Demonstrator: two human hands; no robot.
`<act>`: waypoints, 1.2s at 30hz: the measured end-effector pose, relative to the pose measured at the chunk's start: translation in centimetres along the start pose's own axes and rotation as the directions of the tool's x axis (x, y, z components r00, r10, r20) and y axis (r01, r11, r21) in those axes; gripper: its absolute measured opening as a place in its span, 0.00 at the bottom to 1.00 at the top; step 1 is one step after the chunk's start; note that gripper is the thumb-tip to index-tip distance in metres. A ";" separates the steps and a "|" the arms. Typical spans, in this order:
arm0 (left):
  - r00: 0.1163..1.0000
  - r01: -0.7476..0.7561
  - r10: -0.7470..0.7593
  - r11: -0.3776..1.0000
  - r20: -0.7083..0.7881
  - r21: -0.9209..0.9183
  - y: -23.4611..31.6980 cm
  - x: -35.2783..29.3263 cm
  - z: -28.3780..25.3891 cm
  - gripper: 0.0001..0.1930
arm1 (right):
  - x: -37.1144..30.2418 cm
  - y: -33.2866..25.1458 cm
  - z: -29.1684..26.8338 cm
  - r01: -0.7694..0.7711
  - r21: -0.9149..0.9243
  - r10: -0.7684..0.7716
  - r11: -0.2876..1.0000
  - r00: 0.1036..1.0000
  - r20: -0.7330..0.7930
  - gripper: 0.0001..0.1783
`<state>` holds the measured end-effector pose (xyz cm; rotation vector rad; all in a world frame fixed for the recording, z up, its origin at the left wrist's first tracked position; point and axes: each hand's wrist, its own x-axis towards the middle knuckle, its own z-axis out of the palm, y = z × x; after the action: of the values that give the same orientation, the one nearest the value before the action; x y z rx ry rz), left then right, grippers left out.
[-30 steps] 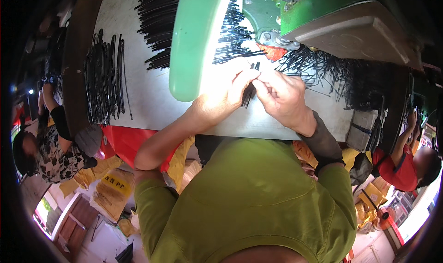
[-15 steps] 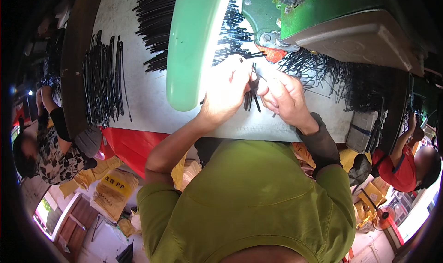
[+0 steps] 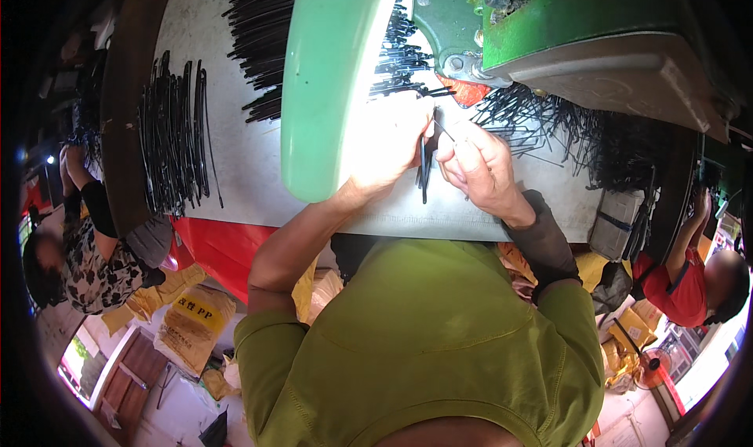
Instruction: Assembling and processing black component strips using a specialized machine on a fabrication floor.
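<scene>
My left hand [image 3: 392,145], washed out by bright light, is closed around a few thin black rods [image 3: 424,176] whose ends stick out below its fingers. Close beside it, my right hand [image 3: 480,168] is closed in a pinch, with a thin dark tip [image 3: 444,127] showing between the two hands. What exactly the right fingers hold is too small to make out. Just beyond the left hand lies a pile of black rods [image 3: 404,59], lit by the lamp. A loose heap of similar rods [image 3: 522,121] spreads to the right of my hands.
A pale green lamp housing [image 3: 318,94] hangs left of my hands. The green machine [image 3: 580,23] overhangs at right, with an orange-red piece [image 3: 464,92] under it. More rods lie in rows [image 3: 174,137] on the white table [image 3: 243,165]. Other people [image 3: 90,263] work at either side.
The rods in my left hand have swung to hang closer together and reach lower. My left hand has shifted slightly; the right hand has barely moved.
</scene>
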<state>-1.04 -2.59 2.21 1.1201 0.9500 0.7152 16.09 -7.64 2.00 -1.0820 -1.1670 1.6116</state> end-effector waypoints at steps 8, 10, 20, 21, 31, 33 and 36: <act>0.991 0.131 -0.097 0.867 0.095 -0.482 -1.4 0.1 0.2 0.12 | 0.0 0.1 0.2 0.007 0.031 -0.007 0.999 1.000 -0.013 0.11; 0.992 0.117 -0.078 0.868 0.099 -0.483 -1.5 0.3 0.2 0.12 | 0.0 0.2 0.2 0.008 0.050 -0.008 0.999 1.000 -0.007 0.12; 0.996 0.061 -0.014 0.847 0.093 -0.528 -1.7 0.8 1.1 0.13 | 0.3 0.8 -0.4 0.030 0.152 -0.027 0.988 0.999 -0.022 0.15; 0.996 0.058 -0.011 0.848 0.093 -0.527 -1.6 0.9 1.2 0.13 | 0.4 0.8 -0.7 0.021 0.162 -0.020 0.987 1.000 -0.003 0.17; 0.869 -0.493 0.456 0.830 0.192 0.261 -0.4 1.6 -0.8 0.11 | -0.3 -3.0 -3.4 -0.072 -0.233 0.062 0.970 0.997 -0.047 0.18; 0.936 -0.335 0.304 0.922 0.176 0.195 0.1 0.7 -0.1 0.11 | 0.1 -3.4 -2.6 0.018 -0.385 -0.001 0.923 0.999 0.046 0.19; 0.987 0.011 -0.013 1.000 0.163 0.015 2.0 -0.4 1.0 0.12 | 0.2 -2.2 -1.8 0.027 -0.308 -0.037 0.951 0.999 -0.028 0.20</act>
<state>-0.39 -2.75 4.38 1.1660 0.8234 0.5984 18.04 -6.57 3.72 -1.2737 -1.4391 1.4100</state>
